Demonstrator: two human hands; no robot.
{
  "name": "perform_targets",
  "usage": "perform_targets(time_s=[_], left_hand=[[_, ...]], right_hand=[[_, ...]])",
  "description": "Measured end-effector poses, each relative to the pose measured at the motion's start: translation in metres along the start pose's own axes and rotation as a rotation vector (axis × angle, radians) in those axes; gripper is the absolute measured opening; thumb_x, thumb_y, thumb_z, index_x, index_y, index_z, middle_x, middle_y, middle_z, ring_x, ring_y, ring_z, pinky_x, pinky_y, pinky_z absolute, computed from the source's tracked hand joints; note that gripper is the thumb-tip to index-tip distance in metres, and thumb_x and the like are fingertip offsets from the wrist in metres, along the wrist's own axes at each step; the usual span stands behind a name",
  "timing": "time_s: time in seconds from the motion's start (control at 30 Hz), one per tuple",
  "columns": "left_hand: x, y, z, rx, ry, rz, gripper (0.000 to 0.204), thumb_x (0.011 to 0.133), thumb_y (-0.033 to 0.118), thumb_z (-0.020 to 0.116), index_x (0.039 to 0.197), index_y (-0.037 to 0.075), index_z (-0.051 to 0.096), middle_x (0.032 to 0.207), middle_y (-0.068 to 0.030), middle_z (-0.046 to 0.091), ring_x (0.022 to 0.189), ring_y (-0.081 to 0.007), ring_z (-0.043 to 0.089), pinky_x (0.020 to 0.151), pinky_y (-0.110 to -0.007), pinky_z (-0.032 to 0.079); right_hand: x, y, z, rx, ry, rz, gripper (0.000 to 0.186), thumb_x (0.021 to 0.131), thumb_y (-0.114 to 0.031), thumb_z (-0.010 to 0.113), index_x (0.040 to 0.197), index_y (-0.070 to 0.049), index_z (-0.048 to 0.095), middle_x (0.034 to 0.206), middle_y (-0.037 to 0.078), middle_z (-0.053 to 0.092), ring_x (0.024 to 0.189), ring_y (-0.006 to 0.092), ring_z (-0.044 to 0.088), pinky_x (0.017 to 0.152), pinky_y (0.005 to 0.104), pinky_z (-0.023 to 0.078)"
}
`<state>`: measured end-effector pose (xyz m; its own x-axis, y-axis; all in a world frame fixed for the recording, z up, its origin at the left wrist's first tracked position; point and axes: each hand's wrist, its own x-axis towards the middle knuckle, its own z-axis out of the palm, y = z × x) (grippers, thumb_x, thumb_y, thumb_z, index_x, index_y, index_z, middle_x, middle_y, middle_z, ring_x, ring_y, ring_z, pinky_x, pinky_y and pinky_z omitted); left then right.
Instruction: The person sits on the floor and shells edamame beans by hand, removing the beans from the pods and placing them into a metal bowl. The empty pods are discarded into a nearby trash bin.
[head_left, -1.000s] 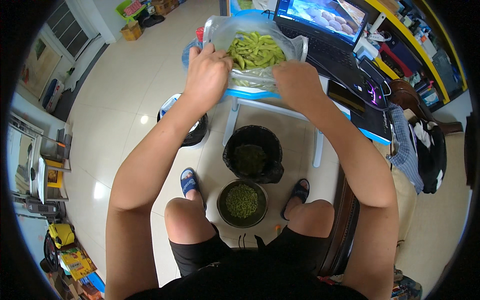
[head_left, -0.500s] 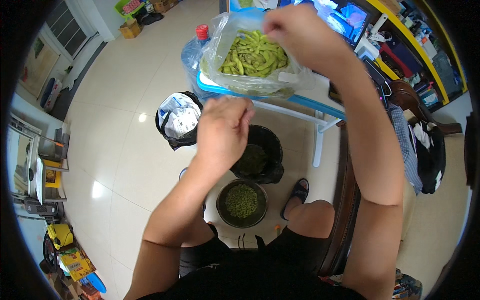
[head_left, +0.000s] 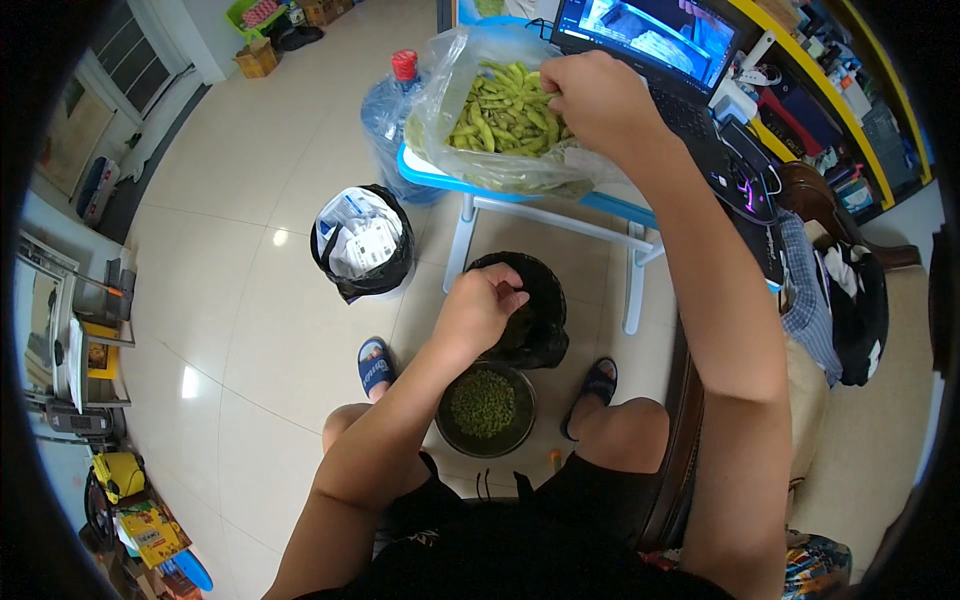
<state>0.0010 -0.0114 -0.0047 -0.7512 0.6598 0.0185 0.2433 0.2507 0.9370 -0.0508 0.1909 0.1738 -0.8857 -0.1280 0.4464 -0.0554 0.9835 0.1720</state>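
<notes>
Green edamame pods (head_left: 500,115) fill a clear plastic bag (head_left: 435,115) lying open on a small white table with a blue edge (head_left: 430,180). At the bag's right side, my right hand (head_left: 600,100) has its bent fingers down at the pods; whatever is between them is hidden. My left hand (head_left: 478,308) is curled above a container lined with a black bag (head_left: 545,345), thumb against fingers, its contents too small to make out. Just nearer to me, a round metal bowl (head_left: 530,425) on the floor holds shelled green beans (head_left: 482,402).
A laptop (head_left: 680,100) stands behind my right hand, with a lit mouse (head_left: 752,195) beside it. Left of the table are a large water bottle (head_left: 385,125) and a bin with white waste (head_left: 362,240). A brown leather seat edge (head_left: 690,420) runs along my right.
My left hand has moved down and right from the table's edge to over the black-lined container. My right hand has lowered slightly to the right side of the pods, uncovering more laptop.
</notes>
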Motion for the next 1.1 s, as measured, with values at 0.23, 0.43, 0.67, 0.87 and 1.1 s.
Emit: perform_targets(time_s=[0.23,0.43,0.67,0.87,1.1], left_hand=[[0.0,0.024,0.0,-0.785,0.062,-0.007,0.019,0.088,0.003,0.06,0.105,-0.004,0.059,0.089,-0.0067,0.065,0.078,-0.0145,0.062,0.069,-0.026,0.051],[-0.003,0.022,0.016,-0.877,0.147,-0.013,0.016,0.089,0.003,0.058,0.101,-0.006,0.061,0.088,-0.008,0.065,0.076,-0.0135,0.061,0.07,-0.026,0.051],[-0.004,0.008,0.017,-0.618,0.198,0.03,0.013,0.09,0.002,0.057,0.097,-0.007,0.062,0.08,-0.0065,0.064,0.071,-0.0108,0.057,0.068,-0.023,0.047],[-0.013,0.015,0.012,-0.276,0.127,-0.019,0.011,0.088,0.002,0.058,0.09,-0.006,0.064,0.075,-0.0045,0.061,0.067,-0.0101,0.054,0.065,-0.024,0.045],[-0.015,0.016,0.014,-0.181,0.078,-0.004,0.01,0.088,0.004,0.059,0.087,-0.006,0.063,0.068,-0.0028,0.058,0.064,-0.0093,0.052,0.063,-0.024,0.045]], right_hand=[[-0.109,-0.076,-0.015,0.505,0.282,0.312,0.009,0.076,-0.01,0.066,0.081,-0.006,0.059,0.077,0.011,0.059,0.072,0.0312,0.058,0.061,0.0419,0.046],[-0.172,-0.119,0.055,0.8,0.285,0.601,0.013,0.073,-0.01,0.069,0.078,-0.006,0.057,0.074,0.011,0.058,0.069,0.0307,0.057,0.058,0.0413,0.044],[-0.181,-0.121,0.076,0.843,0.212,0.542,0.013,0.074,-0.011,0.07,0.078,-0.005,0.059,0.075,0.011,0.06,0.068,0.0284,0.058,0.06,0.0366,0.046],[-0.186,-0.094,0.067,1.265,0.068,0.56,0.014,0.081,-0.012,0.065,0.092,-0.003,0.065,0.079,0.009,0.064,0.07,0.0187,0.061,0.064,0.0288,0.047],[-0.187,-0.084,0.071,1.229,-0.082,0.463,0.01,0.083,-0.006,0.063,0.09,0.001,0.066,0.08,0.004,0.065,0.07,0.0073,0.055,0.064,0.0224,0.044]])
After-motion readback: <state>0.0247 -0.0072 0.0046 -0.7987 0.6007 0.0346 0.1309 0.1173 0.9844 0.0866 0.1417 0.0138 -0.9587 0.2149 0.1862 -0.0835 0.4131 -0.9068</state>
